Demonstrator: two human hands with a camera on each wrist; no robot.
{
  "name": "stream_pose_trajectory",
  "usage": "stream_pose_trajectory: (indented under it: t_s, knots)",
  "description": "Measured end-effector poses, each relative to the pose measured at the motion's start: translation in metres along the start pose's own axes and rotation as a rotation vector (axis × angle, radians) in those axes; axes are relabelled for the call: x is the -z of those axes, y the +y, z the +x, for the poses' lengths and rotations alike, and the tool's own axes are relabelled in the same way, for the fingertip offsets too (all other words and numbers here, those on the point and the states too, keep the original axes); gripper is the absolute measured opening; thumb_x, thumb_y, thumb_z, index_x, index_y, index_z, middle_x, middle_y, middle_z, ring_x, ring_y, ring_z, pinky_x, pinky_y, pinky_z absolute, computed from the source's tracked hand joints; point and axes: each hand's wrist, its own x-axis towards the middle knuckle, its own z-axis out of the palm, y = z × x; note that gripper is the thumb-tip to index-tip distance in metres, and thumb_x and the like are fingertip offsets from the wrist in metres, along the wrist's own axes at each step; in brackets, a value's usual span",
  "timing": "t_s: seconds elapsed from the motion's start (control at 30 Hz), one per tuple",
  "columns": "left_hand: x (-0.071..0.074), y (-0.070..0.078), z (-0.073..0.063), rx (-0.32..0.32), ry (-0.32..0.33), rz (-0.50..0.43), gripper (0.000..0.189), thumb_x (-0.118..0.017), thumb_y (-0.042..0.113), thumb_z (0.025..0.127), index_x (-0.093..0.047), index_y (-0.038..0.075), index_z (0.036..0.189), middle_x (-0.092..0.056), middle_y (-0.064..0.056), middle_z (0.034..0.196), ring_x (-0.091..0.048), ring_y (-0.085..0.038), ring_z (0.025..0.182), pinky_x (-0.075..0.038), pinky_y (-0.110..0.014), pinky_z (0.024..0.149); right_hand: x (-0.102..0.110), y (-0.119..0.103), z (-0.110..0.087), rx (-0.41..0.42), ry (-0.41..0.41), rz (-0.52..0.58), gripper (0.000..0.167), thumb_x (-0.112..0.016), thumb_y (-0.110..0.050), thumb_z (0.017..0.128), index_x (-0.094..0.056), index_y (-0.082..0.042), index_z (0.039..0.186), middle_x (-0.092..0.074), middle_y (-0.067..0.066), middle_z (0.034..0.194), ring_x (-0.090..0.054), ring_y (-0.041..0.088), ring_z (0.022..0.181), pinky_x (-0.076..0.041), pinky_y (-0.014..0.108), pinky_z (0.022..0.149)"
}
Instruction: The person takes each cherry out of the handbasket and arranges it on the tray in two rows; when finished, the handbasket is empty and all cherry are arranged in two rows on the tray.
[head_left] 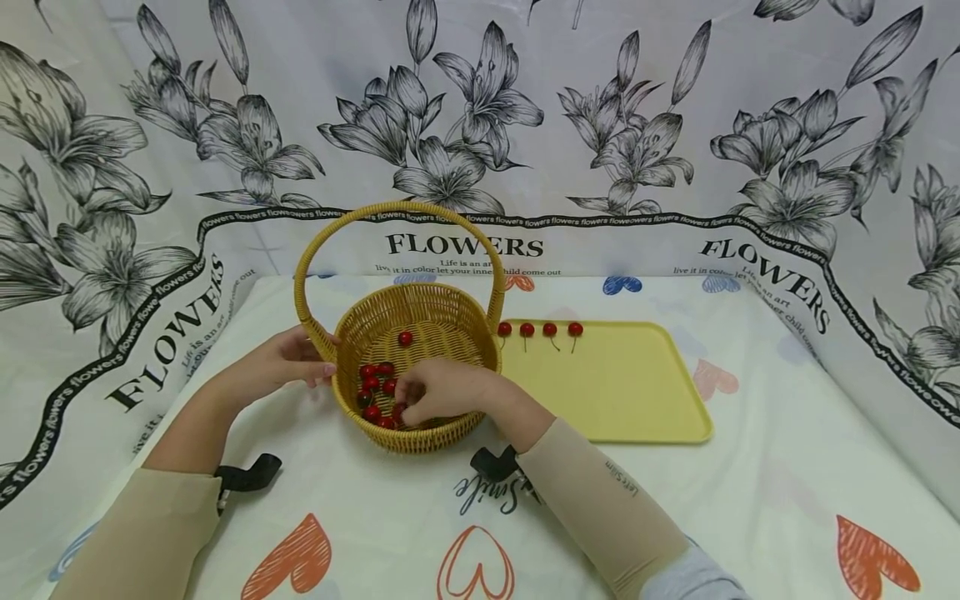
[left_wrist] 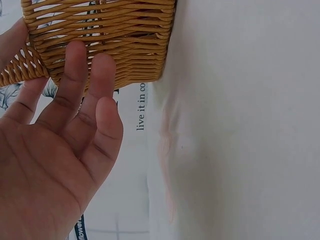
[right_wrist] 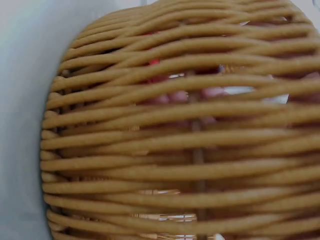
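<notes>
A round wicker basket (head_left: 416, 300) with a tall arched handle stands on the cloth, with several red cherries (head_left: 372, 413) mostly at its left and front inside. At the left side, my left hand (head_left: 273, 367) pinches the foot of the handle between thumb and forefinger. The left wrist view shows the other fingers (left_wrist: 104, 75) fairly straight near the woven wall. Inside the basket my right hand (head_left: 450, 390) has curled fingers and pinches a dark red cherry (head_left: 399, 410), partly covered by the fingertips. From the right wrist, the wicker wall (right_wrist: 200, 130) hides most of that hand.
A yellow tray (head_left: 615, 383) lies right of the basket, partly behind it. Several stemmed cherries (head_left: 550, 330) sit in a row along its far edge. A flower-printed curtain (head_left: 622, 167) hangs behind the white patterned cloth (head_left: 375, 533).
</notes>
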Motion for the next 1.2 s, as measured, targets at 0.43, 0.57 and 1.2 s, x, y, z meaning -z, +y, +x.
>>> stream_pose_trajectory:
  t_s: [0.43,0.57,1.2]
  knots:
    - [0.0,-0.001,0.002,-0.009,-0.002,-0.006,0.039,-0.067,0.005,0.098,-0.047,-0.007,0.13,-0.071,-0.012,0.106,-0.07,-0.03,0.091,-0.059,-0.04,0.072,0.014,0.005,-0.007,0.051,-0.021,0.495,0.028,-0.061,0.008,0.089,-0.056,-0.008,0.112,-0.064,0.011,0.095,-0.067,0.025,0.089,-0.054,0.034,0.078]
    - [0.0,-0.001,0.002,-0.001,-0.001,-0.005,0.04,-0.068,0.005,0.098,-0.048,-0.007,0.131,-0.072,-0.012,0.107,-0.07,-0.032,0.091,-0.058,-0.04,0.073,0.017,0.005,-0.005,0.014,-0.031,0.797,0.027,-0.056,0.01,0.094,-0.052,-0.001,0.119,-0.064,0.018,0.098,-0.07,0.031,0.093,-0.057,0.043,0.09]
    - [0.001,-0.001,0.001,-0.015,-0.015,-0.006,0.039,-0.066,0.005,0.099,-0.048,-0.007,0.131,-0.071,-0.013,0.108,-0.07,-0.03,0.092,-0.058,-0.039,0.073,0.04,0.007,-0.016,-0.028,0.096,0.995,0.028,-0.051,-0.001,0.106,-0.054,0.003,0.134,-0.064,0.027,0.124,-0.07,0.032,0.106,-0.053,0.041,0.097]
